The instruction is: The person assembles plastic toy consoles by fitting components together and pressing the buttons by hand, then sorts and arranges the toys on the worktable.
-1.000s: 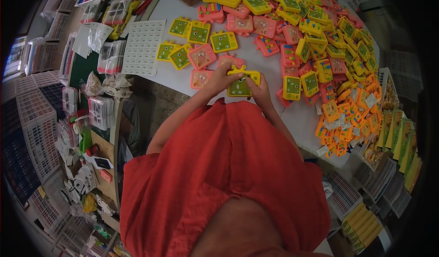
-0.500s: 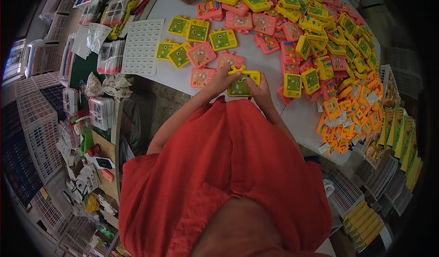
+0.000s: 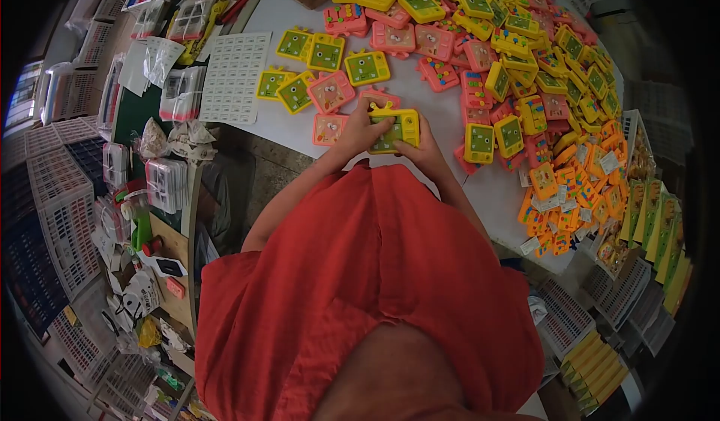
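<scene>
Yellow toy console [image 3: 402,131] is held between both hands at the near edge of the white table [image 3: 484,200], close in front of the wearer's red garment [image 3: 375,241]. Clearance from tabletop: cannot tell.

Orientation: long axis appears to run left to right, from one hand to the other; the two small loops on its top edge point away from the body. Green screen half lies toward the left hand [image 3: 365,131], yellow button half toward the right hand [image 3: 426,148].

Fingers: left closed on the left side, thumb reaching across the face over the screen. Right closed at the right side, thumb at the lower right corner. Undersides hidden. Neither hand is nearer; both are in contact. Left covers more of the face.

Surroundings: one pink toy console [image 3: 328,130] lies just left of the left hand by the near edge; another [image 3: 377,98] lies just beyond that hand, partly covered. Sticker sheet [image 3: 235,76] at the table's left edge. Heap of orange toys [image 3: 576,188] toward the near right corner, well apart from the right hand.
</scene>
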A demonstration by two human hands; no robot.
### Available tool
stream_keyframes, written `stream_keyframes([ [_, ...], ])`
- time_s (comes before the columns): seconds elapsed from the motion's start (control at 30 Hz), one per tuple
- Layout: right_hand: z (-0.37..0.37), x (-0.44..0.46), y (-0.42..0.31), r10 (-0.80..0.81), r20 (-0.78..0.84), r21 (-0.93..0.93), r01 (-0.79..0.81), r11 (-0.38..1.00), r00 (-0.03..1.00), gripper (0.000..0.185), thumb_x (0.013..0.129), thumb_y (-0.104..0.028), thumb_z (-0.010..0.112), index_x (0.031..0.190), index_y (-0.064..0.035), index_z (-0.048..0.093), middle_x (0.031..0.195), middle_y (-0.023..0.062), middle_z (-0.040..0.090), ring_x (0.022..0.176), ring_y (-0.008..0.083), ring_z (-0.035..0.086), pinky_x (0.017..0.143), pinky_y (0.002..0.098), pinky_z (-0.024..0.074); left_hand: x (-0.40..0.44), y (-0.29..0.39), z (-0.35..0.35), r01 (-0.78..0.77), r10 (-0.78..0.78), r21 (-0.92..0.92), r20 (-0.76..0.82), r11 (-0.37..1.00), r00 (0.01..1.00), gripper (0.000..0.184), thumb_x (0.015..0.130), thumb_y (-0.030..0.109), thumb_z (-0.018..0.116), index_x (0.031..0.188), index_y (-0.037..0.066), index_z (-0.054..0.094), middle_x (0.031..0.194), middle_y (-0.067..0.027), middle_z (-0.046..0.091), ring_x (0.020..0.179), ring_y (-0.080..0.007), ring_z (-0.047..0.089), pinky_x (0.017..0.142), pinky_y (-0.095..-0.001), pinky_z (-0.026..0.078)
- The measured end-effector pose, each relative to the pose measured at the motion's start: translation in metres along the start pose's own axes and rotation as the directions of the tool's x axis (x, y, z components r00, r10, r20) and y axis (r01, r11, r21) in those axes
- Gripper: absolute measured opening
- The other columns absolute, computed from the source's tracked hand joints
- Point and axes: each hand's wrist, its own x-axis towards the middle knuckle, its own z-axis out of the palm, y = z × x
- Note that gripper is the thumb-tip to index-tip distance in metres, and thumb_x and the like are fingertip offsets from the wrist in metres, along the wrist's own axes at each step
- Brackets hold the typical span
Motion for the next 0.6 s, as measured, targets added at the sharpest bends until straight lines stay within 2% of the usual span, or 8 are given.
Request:
stream_keyframes([
  [0.07,0.001,-0.001,-0.008,-0.046,0.0,-0.04,0.046,0.998,0.999,0.064,0.088,-0.012,0.056,0.14,-0.0045,0.02,0.102,0.0067,0.05,0.079,0.0115,0.054,0.063,0.0253,0.0508,0.001,-0.001,-0.001,-0.001,0.001,-0.01,0.021,1.0,1.0,0.046,0.081,0.024,0.071,0.112,0.002,0.044,0.1,-0.0121,0.054,0.088,-0.0172,0.055,0.072,-0.0293,0.048],
  [0.13,-0.009,-0.001,-0.01,0.008,0.029,-0.103,-0.005,0.995,1.0,0.078,0.084,-0.008,0.059,0.145,-0.007,0.01,0.105,0.0072,0.05,0.079,0.0113,0.053,0.061,0.0242,0.0487,0.003,-0.008,-0.001,-0.015,0.031,-0.174,0.086,0.985,0.996,0.051,0.08,0.018,0.071,0.118,0.003,0.042,0.109,-0.0124,0.05,0.097,-0.018,0.054,0.077,-0.0288,0.048],
  [0.17,-0.011,0.0,-0.008,0.009,0.03,-0.103,-0.006,0.995,1.0,0.078,0.084,-0.008,0.059,0.145,-0.007,0.01,0.105,0.0072,0.05,0.079,0.0113,0.053,0.061,0.0242,0.0487,0.003,-0.012,0.0,-0.015,0.03,-0.175,0.085,0.985,0.996,0.051,0.08,0.018,0.071,0.118,0.003,0.042,0.109,-0.0124,0.05,0.097,-0.018,0.054,0.077,-0.0288,0.048],
  [0.23,-0.013,0.003,0.0,0.086,-0.007,-0.043,-0.086,0.995,0.996,0.079,0.084,-0.008,0.06,0.145,-0.0069,0.009,0.106,0.0075,0.05,0.075,0.0112,0.053,0.057,0.0231,0.0461,-0.002,-0.012,0.001,-0.154,0.167,-0.11,0.114,0.982,0.979,0.067,0.075,0.012,0.075,0.129,0.005,0.036,0.118,-0.013,0.046,0.107,-0.019,0.05,0.085,-0.0288,0.046],
  [0.37,0.0,-0.001,0.008,0.113,-0.015,-0.006,-0.114,0.994,0.993,0.07,0.09,-0.013,0.052,0.145,-0.0076,0.009,0.109,0.0076,0.048,0.082,0.0107,0.052,0.058,0.0233,0.0445,-0.009,-0.003,0.002,-0.061,0.077,-0.15,0.107,0.987,0.991,0.086,0.067,0.011,0.081,0.136,0.006,0.031,0.124,-0.0156,0.045,0.114,-0.0223,0.046,0.091,-0.0316,0.044],
  [0.43,0.005,-0.001,0.009,0.178,-0.046,0.118,-0.171,0.978,0.983,0.063,0.096,-0.021,0.044,0.145,-0.0075,0.007,0.111,0.0073,0.048,0.084,0.011,0.052,0.061,0.0247,0.0457,-0.009,-0.006,0.003,-0.104,0.103,0.075,0.019,0.992,0.995,0.099,0.059,0.016,0.085,0.139,0.014,0.027,0.124,-0.021,0.04,0.109,-0.0308,0.048,0.089,-0.0396,0.045],
  [0.53,0.007,0.01,0.009,0.17,0.01,0.045,-0.17,0.984,0.985,0.06,0.098,-0.027,0.039,0.146,-0.0088,0.008,0.118,0.0083,0.046,0.09,0.0139,0.052,0.069,0.0268,0.0469,-0.005,-0.009,-0.002,-0.006,0.007,0.165,-0.002,0.986,1.0,0.098,0.058,0.015,0.086,0.137,0.006,0.029,0.127,-0.0212,0.043,0.114,-0.0299,0.047,0.093,-0.0377,0.043],
  [0.6,0.004,0.025,0.02,0.119,0.057,-0.006,-0.119,0.993,0.991,0.061,0.097,-0.028,0.041,0.146,-0.0097,0.009,0.121,0.0091,0.044,0.094,0.0155,0.052,0.072,0.0283,0.0473,0.002,-0.01,-0.014,-0.069,0.082,0.253,-0.042,0.965,0.996,0.095,0.059,0.015,0.085,0.137,0.007,0.03,0.126,-0.0216,0.044,0.112,-0.0313,0.047,0.093,-0.0384,0.043],
])
